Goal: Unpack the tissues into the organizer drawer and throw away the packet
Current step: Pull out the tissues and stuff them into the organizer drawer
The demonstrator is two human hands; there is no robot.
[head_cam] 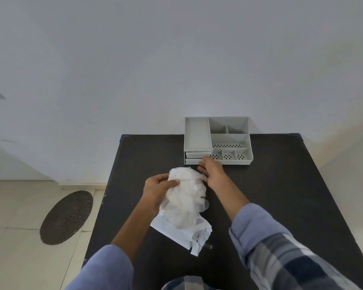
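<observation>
My left hand (158, 190) is closed around a clear, crinkled plastic packet stuffed with soft white tissues (186, 203), thumb laid across the front near its top and the fingers wrapped behind, so the bundle is lifted above the matte black rectangular table (281, 195). The packet's lower end hangs down toward me, torn and ragged, with flat white flaps trailing over the tabletop. My right hand (212, 171) reaches forward past the top of the packet to the pale grey plastic desk organizer (217, 140), which sits at the far edge of the table against the plain white wall (176, 59). The fingers of that hand are loosely curled and spread, holding nothing, their tips at the front of the small grey drawer (194, 155) under the organizer's long left tray; I cannot tell whether they are actually touching the drawer front or just short of it. The drawer looks slightly out from its slot, though its inside is hidden from me. To the right of the drawer the organizer has several open compartments, some with perforated floors. Both my forearms are bare up to rolled blue plaid sleeves (281, 248). On the pale tiled floor (19, 206) left of the table lies a dark oval woven mat (66, 217).
</observation>
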